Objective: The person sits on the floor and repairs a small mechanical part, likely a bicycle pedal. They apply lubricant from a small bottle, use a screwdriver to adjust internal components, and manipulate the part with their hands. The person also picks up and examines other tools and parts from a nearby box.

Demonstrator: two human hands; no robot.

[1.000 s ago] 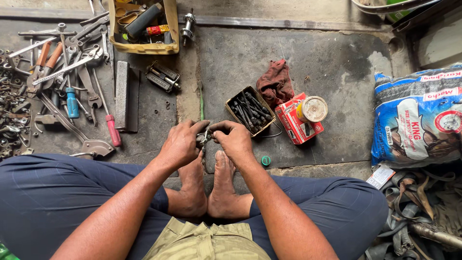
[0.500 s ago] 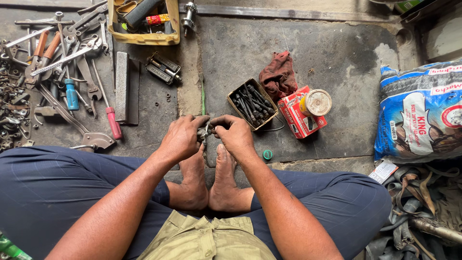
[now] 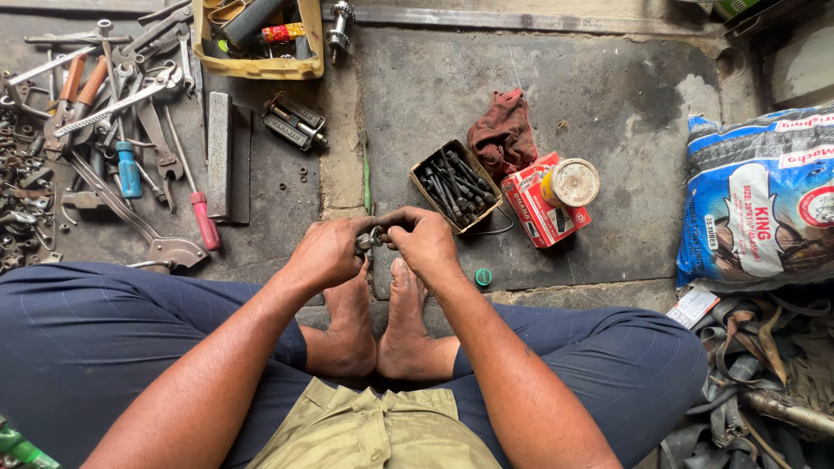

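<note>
I sit on a concrete floor with my bare feet (image 3: pixel 375 321) together below my hands. My left hand (image 3: pixel 327 253) and my right hand (image 3: pixel 425 241) meet above the toes, both closed on a small dark metal part (image 3: pixel 372 238) held between the fingertips. Most of that part is hidden by the fingers. Just beyond my right hand stands an open cardboard box of dark bolts (image 3: pixel 455 185). A small green cap (image 3: pixel 483 277) lies on the floor right of my right foot.
Pliers, wrenches and screwdrivers (image 3: pixel 122 130) are spread at the left. A yellow tray (image 3: pixel 261 36) sits at the top. A dark red rag (image 3: pixel 504 132), a red carton (image 3: pixel 539 207) with a round tin (image 3: pixel 573 181) and a blue printed sack (image 3: pixel 764 200) lie to the right.
The view has shifted a little, with the tools and boxes sliding slightly in frame. My hands stay together on the small part above my feet, fingers working it slightly.
</note>
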